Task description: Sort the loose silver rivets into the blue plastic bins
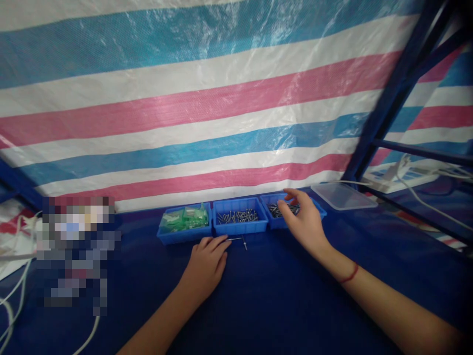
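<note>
**Fig. 1.** Head view. The left hand [207, 261] rests knuckles-up on the dark blue table cloth [281, 305]. Its fingers are bent and close together, and their tips meet one end of a thin silver metal pin [235, 239] lying on the cloth just in front of the trays. Whether the pin is pinched or only touched cannot be told. The right hand [303, 219] hovers over the shallow blue plastic tray of dark screws [273, 224], fingers loosely spread and curved down, with nothing visibly held. This is the rightmost of 3 trays in a row, next to the blue plastic tray of silver screws [240, 228] and the blue plastic tray of green packets [185, 235].

**Risk, as judged:** the pin is slight and loose, so a nudge from the fingertips could roll it away. A wrist catching the low tray wall could spill screws.

**Room:** open cloth lies toward the viewer. The striped plastic tarpaulin [221, 98] closes the far edge. The clear plastic lid [343, 196] and the slanted blue metal frame [388, 108] bound the right.
</note>
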`<state>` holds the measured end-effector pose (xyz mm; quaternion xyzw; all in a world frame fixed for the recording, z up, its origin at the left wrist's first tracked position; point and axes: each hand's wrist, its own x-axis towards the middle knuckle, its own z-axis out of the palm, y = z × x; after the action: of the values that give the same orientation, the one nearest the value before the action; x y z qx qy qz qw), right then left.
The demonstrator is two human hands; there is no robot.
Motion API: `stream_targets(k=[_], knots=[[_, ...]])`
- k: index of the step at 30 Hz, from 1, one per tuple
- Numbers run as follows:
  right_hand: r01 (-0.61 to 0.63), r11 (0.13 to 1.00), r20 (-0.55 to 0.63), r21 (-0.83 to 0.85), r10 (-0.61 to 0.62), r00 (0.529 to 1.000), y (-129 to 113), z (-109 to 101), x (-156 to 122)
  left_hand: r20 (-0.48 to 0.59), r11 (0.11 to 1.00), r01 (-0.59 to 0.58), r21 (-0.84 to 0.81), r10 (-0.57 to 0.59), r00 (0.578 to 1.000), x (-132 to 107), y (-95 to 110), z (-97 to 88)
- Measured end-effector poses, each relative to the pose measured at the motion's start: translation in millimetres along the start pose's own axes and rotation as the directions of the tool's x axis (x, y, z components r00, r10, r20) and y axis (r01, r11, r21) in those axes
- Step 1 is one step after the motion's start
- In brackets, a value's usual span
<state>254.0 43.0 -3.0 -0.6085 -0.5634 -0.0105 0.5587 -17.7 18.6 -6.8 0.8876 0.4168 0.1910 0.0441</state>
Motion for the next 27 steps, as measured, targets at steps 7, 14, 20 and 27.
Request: stream_targets(k=[7,14,20,27], knots=[[0.091,0.965,0.236,0.245,-0.15,0.96,-45,6,-44,0.022,1.0,0.006,0.023,-0.007,1.0,3,2,-0.1],[0.215,0.916,0.356,0.337,-0.336,0.872,-69,4,-65,-0.005,0.996,0.074,-0.048,-0.074,0.997,5,-2,-0.2],[0.182,0.934,0.355,0.308,-0.29,0.889,-63,4,-58,-0.046,0.999,0.029,-0.019,-0.03,0.999,5,-4,4.4],[0.175,0.955,0.462,0.239,-0.271,0.844,-60,10,-64,-0.018,0.999,0.033,-0.043,-0.034,0.999,7,-5,3.6]])
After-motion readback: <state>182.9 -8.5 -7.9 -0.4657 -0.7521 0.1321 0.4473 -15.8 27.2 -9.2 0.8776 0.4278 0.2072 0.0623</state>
